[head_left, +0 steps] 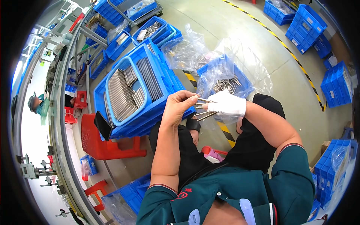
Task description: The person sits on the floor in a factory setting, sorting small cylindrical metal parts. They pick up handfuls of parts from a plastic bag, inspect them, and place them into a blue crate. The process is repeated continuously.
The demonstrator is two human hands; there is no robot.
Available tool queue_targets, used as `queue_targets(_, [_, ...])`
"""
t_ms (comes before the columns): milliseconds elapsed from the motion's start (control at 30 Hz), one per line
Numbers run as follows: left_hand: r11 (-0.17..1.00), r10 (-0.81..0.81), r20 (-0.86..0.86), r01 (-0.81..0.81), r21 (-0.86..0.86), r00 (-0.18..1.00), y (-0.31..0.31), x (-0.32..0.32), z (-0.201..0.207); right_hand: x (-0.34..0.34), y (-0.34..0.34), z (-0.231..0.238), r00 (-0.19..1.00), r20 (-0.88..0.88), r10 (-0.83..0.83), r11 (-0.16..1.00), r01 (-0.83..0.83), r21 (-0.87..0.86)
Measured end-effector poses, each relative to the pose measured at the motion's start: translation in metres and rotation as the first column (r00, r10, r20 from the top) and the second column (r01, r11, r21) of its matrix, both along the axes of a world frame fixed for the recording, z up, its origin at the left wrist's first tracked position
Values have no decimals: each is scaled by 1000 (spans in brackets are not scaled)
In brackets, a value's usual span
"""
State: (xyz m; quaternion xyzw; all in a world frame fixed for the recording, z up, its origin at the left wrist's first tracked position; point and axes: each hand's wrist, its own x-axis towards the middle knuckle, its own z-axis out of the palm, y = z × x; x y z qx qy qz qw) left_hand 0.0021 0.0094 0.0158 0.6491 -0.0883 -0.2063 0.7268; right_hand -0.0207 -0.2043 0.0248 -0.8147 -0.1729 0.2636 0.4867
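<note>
Several thin metal rods (206, 116) stick out of my right hand (226, 103), which wears a white glove and is closed around them. Bare and pinched, my left hand (177, 106) has thumb and forefinger on the end of one metal rod (204, 100), whose other end reaches the glove. To the left, a light-blue tray (108, 80) holds neat rows of similar rods and rests on a stack of blue crates (167, 67). Beyond my right hand, a plastic-lined blue crate (243, 77) contains loose metal rods (227, 84).
A red stool (92, 137) stands under the crate stack. Clear plastic bags (187, 47) lie beyond it, near more blue crates (116, 47). Yellow-black tape (279, 39) crosses the floor. Farther left, a person (37, 103) sits past a metal-framed bench (56, 123).
</note>
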Motion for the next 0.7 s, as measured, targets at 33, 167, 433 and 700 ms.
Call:
queue_targets(33, [1000,9,-3,-9,0,1000,-1,0,0,0,0,0,1000,11,-2,1000,2,-11])
queue_targets(167, [972,235,120,-237,-2,965,5,9,-2,6,-6,-5,999,51,11,1000,-12,23])
queue_targets(433, [882,66,-224,-162,-443,972,-32,0,-12,-4,9,-9,982,-189,-5,950,64,306])
queue_targets(700, [916,-398,19,398,-41,917,-49,-5,-24,-10,17,-52,957,-228,181,874,-51,484])
